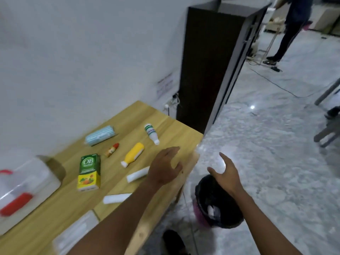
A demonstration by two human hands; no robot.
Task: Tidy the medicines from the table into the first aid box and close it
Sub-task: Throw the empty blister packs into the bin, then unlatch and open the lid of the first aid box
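The clear first aid box [27, 183] with red latches sits shut at the left edge of the wooden table [174, 129]. Spread on the table are a green and yellow carton [89, 172], a yellow bottle [133, 154], a white bottle with green print [151, 133], a small red-capped tube [111, 150], a pack of light blue masks [100, 135] and two white rolls [137, 174] [116, 198]. My left hand [163, 167] hovers open over the table's right part, covering the end of one roll. My right hand [225, 173] is open past the table edge, above the floor.
A black bin [219, 203] with a pink base stands on the floor just right of the table. A dark cabinet [211, 61] rises behind the table's far corner. A flat white packet [77, 230] lies at the near table edge. A person [292, 28] stands far back.
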